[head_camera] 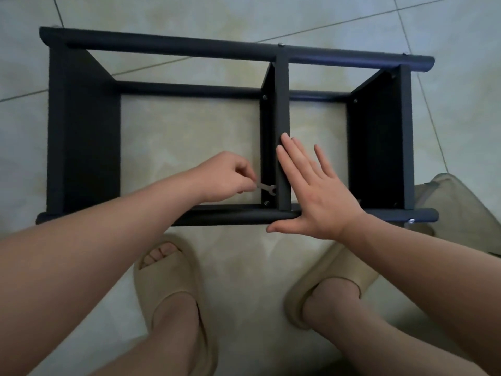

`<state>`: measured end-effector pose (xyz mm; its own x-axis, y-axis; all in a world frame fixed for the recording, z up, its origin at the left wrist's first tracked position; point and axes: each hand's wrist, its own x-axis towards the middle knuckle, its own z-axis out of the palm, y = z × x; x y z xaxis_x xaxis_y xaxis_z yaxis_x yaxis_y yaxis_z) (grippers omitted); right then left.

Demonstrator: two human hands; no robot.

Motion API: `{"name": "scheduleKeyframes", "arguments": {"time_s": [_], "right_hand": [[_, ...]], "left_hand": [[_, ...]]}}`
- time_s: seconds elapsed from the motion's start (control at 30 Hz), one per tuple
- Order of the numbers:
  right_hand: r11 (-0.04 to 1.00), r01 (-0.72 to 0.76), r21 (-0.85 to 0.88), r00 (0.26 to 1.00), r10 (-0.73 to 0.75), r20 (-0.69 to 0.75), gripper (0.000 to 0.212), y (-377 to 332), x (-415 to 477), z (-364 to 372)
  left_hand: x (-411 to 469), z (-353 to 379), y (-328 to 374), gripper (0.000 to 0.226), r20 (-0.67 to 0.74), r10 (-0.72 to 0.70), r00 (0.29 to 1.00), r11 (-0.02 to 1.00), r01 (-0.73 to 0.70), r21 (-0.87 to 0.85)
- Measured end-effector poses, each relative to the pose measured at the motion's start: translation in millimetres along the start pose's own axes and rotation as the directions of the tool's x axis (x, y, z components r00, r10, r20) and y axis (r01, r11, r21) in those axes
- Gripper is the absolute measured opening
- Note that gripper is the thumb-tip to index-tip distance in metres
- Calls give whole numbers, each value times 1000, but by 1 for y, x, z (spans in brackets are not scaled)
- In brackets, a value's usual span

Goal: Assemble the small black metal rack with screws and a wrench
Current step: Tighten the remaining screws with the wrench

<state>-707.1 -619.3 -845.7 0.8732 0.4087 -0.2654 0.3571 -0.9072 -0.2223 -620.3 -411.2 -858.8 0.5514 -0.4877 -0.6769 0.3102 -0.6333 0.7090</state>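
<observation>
black metal rack (189, 46) stands on the tiled floor (271, 12). left of its middle divider (282, 104), the left hand (227, 176) keeps a pinching grip on a small wrench (266, 188), head against the divider. right of it, the right hand (317, 194) lies flat, fingers spread. likely best: brace firmly, turn in short strokes.

This is looking like a home: someone is wearing soft beige slide slippers (173, 280) on a pale tiled floor (217, 17).

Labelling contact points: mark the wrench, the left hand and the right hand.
wrench (267, 188), head view, on its flat silver shank.
left hand (226, 177), head view, on the back of the hand.
right hand (320, 194), head view, on the back of the hand.
</observation>
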Motion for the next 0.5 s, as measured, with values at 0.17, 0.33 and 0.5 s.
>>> {"name": "scheduleKeyframes", "arguments": {"time_s": [0.17, 0.33, 0.5], "right_hand": [[999, 11, 30, 999, -10, -38, 125, 1, -1, 1], [999, 8, 47, 996, -4, -85, 125, 0, -2, 3], [999, 8, 47, 995, -3, -102, 125, 1, -1, 5]], "left_hand": [[-2, 12, 10, 13, 89, -82, 993, 961, 102, -256], [1, 13, 9, 13, 170, -126, 977, 800, 201, -565], [8, 19, 8, 8, 100, -206, 973, 784, 226, -579]]}}
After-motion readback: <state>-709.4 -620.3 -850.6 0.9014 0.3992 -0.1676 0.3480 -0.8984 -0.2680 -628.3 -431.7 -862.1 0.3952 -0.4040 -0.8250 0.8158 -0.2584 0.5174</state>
